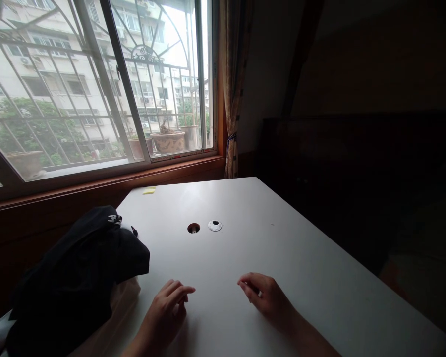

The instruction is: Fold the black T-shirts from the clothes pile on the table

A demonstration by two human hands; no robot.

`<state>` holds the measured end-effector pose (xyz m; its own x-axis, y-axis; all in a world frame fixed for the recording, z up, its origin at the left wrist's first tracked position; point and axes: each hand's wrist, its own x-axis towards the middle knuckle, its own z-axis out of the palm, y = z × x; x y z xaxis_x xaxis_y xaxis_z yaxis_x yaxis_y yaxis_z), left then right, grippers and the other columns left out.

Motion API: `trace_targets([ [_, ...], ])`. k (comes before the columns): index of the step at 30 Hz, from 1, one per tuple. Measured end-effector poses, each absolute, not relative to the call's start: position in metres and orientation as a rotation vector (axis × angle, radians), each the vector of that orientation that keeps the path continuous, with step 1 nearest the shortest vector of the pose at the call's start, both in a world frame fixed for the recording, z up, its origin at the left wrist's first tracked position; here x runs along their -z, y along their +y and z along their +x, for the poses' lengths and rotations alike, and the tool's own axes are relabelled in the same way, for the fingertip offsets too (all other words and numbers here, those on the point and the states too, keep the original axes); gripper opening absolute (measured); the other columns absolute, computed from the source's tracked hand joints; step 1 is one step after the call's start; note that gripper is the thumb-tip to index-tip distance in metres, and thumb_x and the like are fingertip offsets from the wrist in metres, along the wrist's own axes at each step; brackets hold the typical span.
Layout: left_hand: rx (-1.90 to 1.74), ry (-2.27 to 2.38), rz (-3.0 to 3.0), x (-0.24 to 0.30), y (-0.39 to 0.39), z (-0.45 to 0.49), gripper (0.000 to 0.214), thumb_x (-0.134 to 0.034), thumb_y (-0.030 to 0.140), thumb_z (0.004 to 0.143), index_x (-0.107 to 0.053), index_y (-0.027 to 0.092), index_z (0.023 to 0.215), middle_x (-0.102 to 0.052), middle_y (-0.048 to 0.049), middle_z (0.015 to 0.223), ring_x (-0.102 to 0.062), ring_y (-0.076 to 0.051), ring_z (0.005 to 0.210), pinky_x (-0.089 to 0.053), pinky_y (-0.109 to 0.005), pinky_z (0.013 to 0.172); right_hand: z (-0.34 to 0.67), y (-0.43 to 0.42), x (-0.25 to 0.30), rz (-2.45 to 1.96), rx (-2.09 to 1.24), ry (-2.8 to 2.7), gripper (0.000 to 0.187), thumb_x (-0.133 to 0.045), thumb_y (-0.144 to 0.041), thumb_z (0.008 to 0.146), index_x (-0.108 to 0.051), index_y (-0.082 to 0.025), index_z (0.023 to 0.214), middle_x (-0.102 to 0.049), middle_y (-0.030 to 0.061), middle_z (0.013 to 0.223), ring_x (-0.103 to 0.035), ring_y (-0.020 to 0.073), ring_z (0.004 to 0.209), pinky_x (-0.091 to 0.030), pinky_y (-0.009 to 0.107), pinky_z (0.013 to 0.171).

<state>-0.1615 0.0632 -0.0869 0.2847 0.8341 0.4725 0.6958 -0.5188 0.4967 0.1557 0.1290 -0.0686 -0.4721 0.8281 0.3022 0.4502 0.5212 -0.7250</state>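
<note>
My left hand [170, 305] hovers over or rests on the near part of a white table [238, 248]; whether it touches is hard to tell. Its index finger points right, the other fingers bend loosely, and nothing shows in it. To the right, my right hand [265, 297] is closed, thumb and fingertips drawn together around a small gap with no object visible. Farther off, the tabletop has a round dark hole [194, 228]. Beside that hole is a round white cable cover [214, 226] with a dark opening.
Dark cloth [85, 258] with a white print is heaped on the left, over something pale. A yellow sticky note [149, 190] lies near the table's far edge. Behind stand a barred window [134, 99] and a tied curtain [232, 99]. The right side is dark.
</note>
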Motion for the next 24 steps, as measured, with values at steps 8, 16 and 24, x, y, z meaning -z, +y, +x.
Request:
trace_targets([
  [8,-1.11,1.31,2.235,0.08,0.062,-0.165,0.049,-0.043,0.004,0.078,-0.06,0.027,0.119,-0.061,-0.0037,0.083,-0.062,-0.021,0.076,-0.052,-0.033,0.068,0.151,0.129,0.08,-0.982,-0.692,-2.187,0.023,-0.049,-0.034,0.099,-0.067,-0.023,0.091,-0.067,0.0025,0.077,-0.059,0.0172,0.066,-0.045,0.03,0.066],
  [16,-1.069,1.363,2.312,0.079,0.063,-0.16,0.055,-0.042,-0.001,0.067,-0.066,0.024,0.109,-0.06,-0.0022,0.081,-0.059,-0.019,0.074,-0.05,-0.03,0.067,0.149,0.125,0.075,-0.957,-0.681,-2.186,0.024,-0.05,-0.035,0.099,-0.068,-0.021,0.09,-0.063,0.0004,0.072,-0.053,0.0149,0.063,-0.041,0.028,0.063],
  [24,-0.988,1.427,2.491,0.078,0.066,-0.157,0.048,-0.041,-0.003,0.074,-0.069,0.022,0.104,-0.065,-0.0047,0.086,-0.061,-0.021,0.082,-0.053,-0.033,0.071,0.146,0.124,0.07,-0.908,-0.661,-2.191,0.022,-0.052,-0.032,0.096,-0.069,-0.02,0.09,-0.063,0.0001,0.072,-0.055,0.0147,0.064,-0.042,0.028,0.064],
])
